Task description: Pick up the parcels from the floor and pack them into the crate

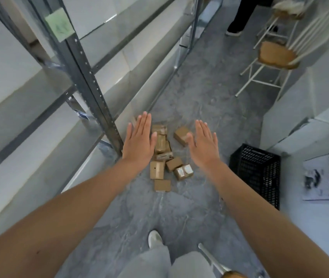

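Several small brown cardboard parcels [164,157] lie in a loose pile on the grey floor ahead of me. A black plastic crate [257,173] stands on the floor to the right of the pile. My left hand [139,140] is stretched out flat, palm down, fingers straight, above the left side of the pile. My right hand [204,143] is held the same way over the pile's right side, partly covering one parcel [181,134]. Neither hand holds anything.
Grey metal shelving [91,81] with white boards runs along the left. White chairs with wooden seats [276,55] stand at the back right, with another person's legs [238,17] beyond. A white cabinet carrying a printed sheet [320,177] sits right of the crate. My foot [154,237] is below.
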`<state>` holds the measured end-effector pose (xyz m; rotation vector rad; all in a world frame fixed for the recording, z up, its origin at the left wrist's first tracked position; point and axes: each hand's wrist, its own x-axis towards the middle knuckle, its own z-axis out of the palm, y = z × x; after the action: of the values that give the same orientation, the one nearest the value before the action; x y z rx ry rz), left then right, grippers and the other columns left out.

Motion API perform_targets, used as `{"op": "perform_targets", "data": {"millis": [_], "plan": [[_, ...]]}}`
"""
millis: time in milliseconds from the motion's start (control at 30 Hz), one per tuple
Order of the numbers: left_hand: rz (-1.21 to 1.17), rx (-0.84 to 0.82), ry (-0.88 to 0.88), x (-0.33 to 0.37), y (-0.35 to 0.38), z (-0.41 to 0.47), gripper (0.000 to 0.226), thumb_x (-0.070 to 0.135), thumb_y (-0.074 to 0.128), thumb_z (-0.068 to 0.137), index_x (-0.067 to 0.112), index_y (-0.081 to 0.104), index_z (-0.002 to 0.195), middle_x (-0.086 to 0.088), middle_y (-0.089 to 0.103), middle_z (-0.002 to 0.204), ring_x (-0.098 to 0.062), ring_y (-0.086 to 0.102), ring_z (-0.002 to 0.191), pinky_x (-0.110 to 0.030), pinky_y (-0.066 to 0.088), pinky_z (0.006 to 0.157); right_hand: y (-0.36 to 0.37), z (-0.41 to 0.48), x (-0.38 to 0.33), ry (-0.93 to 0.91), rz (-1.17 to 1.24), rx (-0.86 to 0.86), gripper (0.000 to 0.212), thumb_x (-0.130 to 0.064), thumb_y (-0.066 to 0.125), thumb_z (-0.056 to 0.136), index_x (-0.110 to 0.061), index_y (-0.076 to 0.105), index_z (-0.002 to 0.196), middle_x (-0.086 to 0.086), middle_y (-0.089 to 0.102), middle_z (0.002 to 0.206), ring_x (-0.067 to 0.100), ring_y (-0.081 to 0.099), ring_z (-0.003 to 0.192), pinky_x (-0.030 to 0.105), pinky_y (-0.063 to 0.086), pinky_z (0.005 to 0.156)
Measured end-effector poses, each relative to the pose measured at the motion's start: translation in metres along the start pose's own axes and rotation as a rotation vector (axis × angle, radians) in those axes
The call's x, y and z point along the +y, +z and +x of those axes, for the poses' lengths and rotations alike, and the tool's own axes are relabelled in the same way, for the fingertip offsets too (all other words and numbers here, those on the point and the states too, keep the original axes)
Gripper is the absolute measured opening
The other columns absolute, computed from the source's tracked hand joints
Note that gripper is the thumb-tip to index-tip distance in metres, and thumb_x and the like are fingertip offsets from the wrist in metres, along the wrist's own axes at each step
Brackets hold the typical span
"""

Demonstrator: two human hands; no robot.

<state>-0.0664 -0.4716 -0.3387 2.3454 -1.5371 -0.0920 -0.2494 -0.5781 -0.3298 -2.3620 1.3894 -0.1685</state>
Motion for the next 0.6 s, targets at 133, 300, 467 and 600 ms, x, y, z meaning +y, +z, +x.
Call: {"op": "perform_targets", "data": {"millis": [133,300,467,600], "plan": [[-0.004,-0.041,0.037,0.002,0.018,0.034,0.058,0.038,0.018,0.103,0.015,0.007,0.155,0.001,0.004,0.163,-0.013,-0.002,0.15,-0.041,0.002,0.123,0.014,0.035,0.012,0.038,0.013,-0.043,0.06,-0.041,0.018,0.104,-0.015,0.006,0.157,-0.001,0.007,0.164,0.013,-0.001,0.151,0.044,0.001,0.123],[-0.004,-0.076,-0.043,-0.018,0.045,0.077,0.057,0.035,0.021,0.104,0.015,0.008,0.155,0.0,0.006,0.163,-0.012,0.0,0.15,-0.042,0.002,0.122,0.043,0.085,0.013,-0.008,-0.002,-0.133,0.06,-0.042,0.018,0.104,-0.016,0.006,0.157,-0.002,0.005,0.164,0.012,-0.003,0.151,0.042,-0.001,0.122],[-0.001,-0.134,-0.173,-0.041,0.081,0.128,0.057,0.035,0.022,0.104,0.014,0.008,0.155,-0.001,0.01,0.163,-0.014,0.002,0.15,-0.046,0.005,0.122,0.074,0.155,0.016,-0.046,-0.004,-0.224,0.059,-0.04,0.019,0.105,-0.015,0.006,0.157,0.0,0.005,0.164,0.014,-0.002,0.151,0.039,-0.002,0.121],[-0.018,-0.185,-0.281,-0.058,0.115,0.171,0.057,0.035,0.02,0.103,0.014,0.008,0.155,-0.002,0.009,0.163,-0.014,0.002,0.15,-0.044,0.001,0.122,0.106,0.22,0.017,-0.033,0.038,-0.323,0.058,-0.038,0.02,0.105,-0.015,0.006,0.157,0.0,0.006,0.164,0.014,-0.001,0.151,0.043,0.002,0.123]]}}
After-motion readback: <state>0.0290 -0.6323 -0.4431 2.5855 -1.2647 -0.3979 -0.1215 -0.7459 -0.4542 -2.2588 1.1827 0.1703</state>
